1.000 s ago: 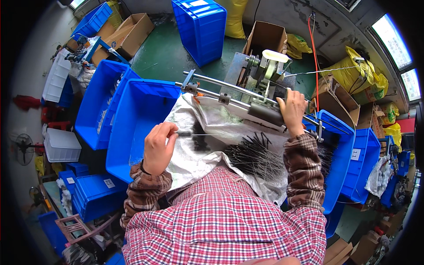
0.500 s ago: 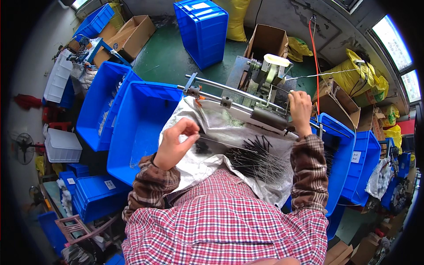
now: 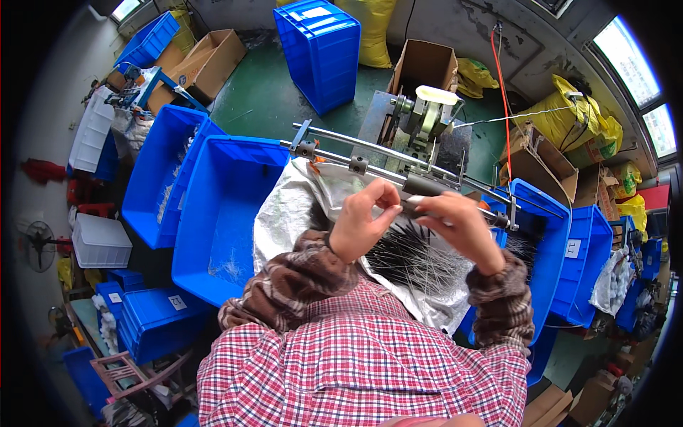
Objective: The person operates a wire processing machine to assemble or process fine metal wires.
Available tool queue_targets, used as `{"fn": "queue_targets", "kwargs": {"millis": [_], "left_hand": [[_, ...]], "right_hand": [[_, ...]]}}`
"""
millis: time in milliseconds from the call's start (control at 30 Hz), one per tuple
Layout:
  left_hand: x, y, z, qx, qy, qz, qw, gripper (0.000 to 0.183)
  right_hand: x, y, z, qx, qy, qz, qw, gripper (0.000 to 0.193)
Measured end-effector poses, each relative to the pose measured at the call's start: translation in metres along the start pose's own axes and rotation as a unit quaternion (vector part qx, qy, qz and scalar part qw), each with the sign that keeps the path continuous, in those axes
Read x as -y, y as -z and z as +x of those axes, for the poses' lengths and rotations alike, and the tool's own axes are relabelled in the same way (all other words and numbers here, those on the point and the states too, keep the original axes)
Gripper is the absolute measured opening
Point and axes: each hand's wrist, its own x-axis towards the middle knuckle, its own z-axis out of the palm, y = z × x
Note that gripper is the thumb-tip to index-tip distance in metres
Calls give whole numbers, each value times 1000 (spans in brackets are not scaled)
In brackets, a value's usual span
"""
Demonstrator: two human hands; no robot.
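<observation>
My left hand (image 3: 365,219) is closed in a pinch above the white sack cloth (image 3: 281,217) on my lap. Facing it, my right hand (image 3: 466,229) has thumb and forefinger brought together; a small whitish spot (image 3: 415,201) shows at its fingertips. What either pinch holds is too fine to make out. Under the hands lies a loose heap of thin wire-like rods with black ends (image 3: 416,260). Just beyond them stands a small bench machine (image 3: 429,117) with a wheel and a pale cover, behind two horizontal metal rails (image 3: 370,147).
Blue bins flank me: a big one (image 3: 213,206) at left with fine scraps inside, another (image 3: 544,249) at right holding dark rods. A red cord (image 3: 500,92) hangs at the right. Farther off are a tall blue crate (image 3: 320,57), cardboard boxes (image 3: 206,67) and yellow sacks (image 3: 558,117).
My right hand has left the machine and come down and toward me. My left hand has moved right, so both are now close together above the heap. The thin strand at my left hand no longer shows.
</observation>
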Motion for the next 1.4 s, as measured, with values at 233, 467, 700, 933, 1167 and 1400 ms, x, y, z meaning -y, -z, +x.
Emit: {"fn": "queue_targets", "kwargs": {"millis": [233, 467, 700, 933, 1167, 1400], "left_hand": [[31, 30, -17, -69, -39, 126, 989, 25], [104, 59, -74, 41, -3, 416, 908, 25], [115, 65, -92, 65, 50, 470, 879, 19], [129, 65, -93, 44, 45, 452, 890, 11], [91, 83, -90, -19, 22, 378, 925, 5], [25, 107, -77, -56, 67, 307, 948, 5]], "right_hand": [[-101, -15, 39, -161, -11, -224, 961, 11], [-169, -16, 56, -188, -23, -385, 903, 12], [-168, -18, 58, -198, -10, -372, 907, 14], [-176, -12, 53, -168, -20, -343, 924, 18], [-134, -9, 19, -169, -144, -465, 857, 47], [-136, -32, 30, -189, -163, -442, 862, 51]]}}
